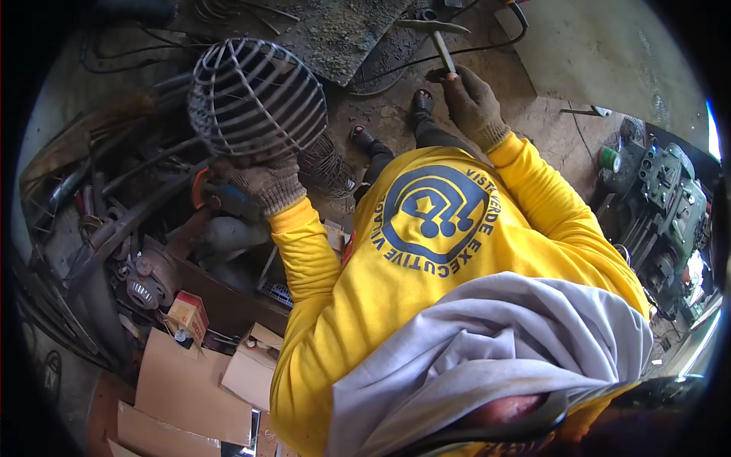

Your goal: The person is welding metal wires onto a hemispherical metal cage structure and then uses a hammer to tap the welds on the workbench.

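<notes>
A rounded metal cage (255,99) of curved, welded-looking bars is held up at the left. My left hand (266,183), in a brown knit glove, grips it from its near side; the cage hides part of the fingers. Off to the right, my right hand (474,107), gloved too, is closed around the handle of a chipping hammer (442,47). The hammer's long, narrow head points away from me, apart from the cage. My arms are in yellow sleeves.
A rough, spattered metal plate (343,34) lies ahead, with a cable (487,47) beside it. Wire bundles (327,164) rest on the floor near my feet. Scrap metal and cardboard (186,381) crowd the left; a green machine (666,190) stands right.
</notes>
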